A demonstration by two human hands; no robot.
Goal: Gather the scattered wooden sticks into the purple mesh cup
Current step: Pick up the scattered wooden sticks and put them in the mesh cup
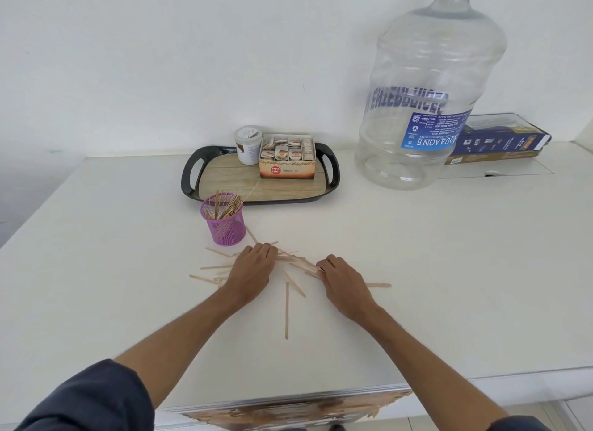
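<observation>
— While both hands lie on the white surface (433, 254), where do the wooden sticks (293, 260) sit?

— Most are strewn flat between and under the hands, near the front middle of the surface. One long stick (286, 312) lies apart, pointing toward the person. Another pokes out to the right from under the right hand (341, 280).

— And the purple mesh cup (224, 223)?

— Upright, just behind the left hand (252, 270), with a bunch of sticks already standing in it, leaning at different angles. A stick lies on the surface right at its base.

— What are the fingers doing?

— The left hand's fingers are curled down onto the heap, tips pressing on several sticks. The right hand's fingers are curled too, pinching the ends of a small cluster of sticks at its fingertips.

— Anything else around?

— A black tray (332, 170) with a wood-pattern floor stands behind the cup, carrying a white jar (247, 145) and an open box of tea sachets (287, 161). To the right stands a big clear water bottle (426, 87), with a dark blue carton (500, 138) lying behind it. Dark sleeves cover the upper arms.
</observation>
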